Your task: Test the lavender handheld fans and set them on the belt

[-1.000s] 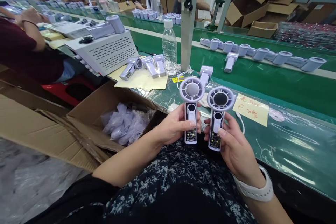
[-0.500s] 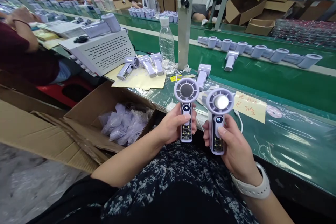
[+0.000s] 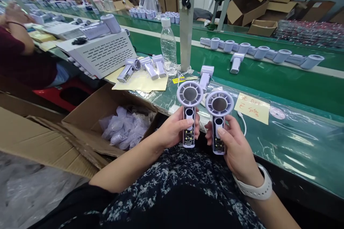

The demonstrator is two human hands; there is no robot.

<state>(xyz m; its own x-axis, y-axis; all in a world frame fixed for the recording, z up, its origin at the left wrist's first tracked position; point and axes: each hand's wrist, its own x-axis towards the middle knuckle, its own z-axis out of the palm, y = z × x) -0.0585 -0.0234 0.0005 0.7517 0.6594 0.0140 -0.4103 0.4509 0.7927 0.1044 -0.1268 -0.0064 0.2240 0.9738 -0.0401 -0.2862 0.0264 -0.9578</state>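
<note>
Two fans held upright side by side at the near edge of the table (image 3: 295, 146), narrow gap between heads. Left grip (image 3: 173, 128) closed around the handle of the left fan (image 3: 189, 113), thumb laid on the pale panel below the round display. Right grip (image 3: 238, 150) closed around the handle of the right fan (image 3: 219, 121), thumb placed likewise. Both displays dark; circuitry exposed in both lower handles. Spare fan (image 3: 206, 76) left lying on the table behind, partly covered by the left fan's head. Handwritten note (image 3: 252, 108) and white cable (image 3: 244, 124) seen right of the right fan. Three more fans (image 3: 148, 67) laid on yellow paper (image 3: 139, 85) beside the water bottle (image 3: 168, 47). Bagged items (image 3: 125, 128) held in the open carton (image 3: 83, 114), lower left.
</note>
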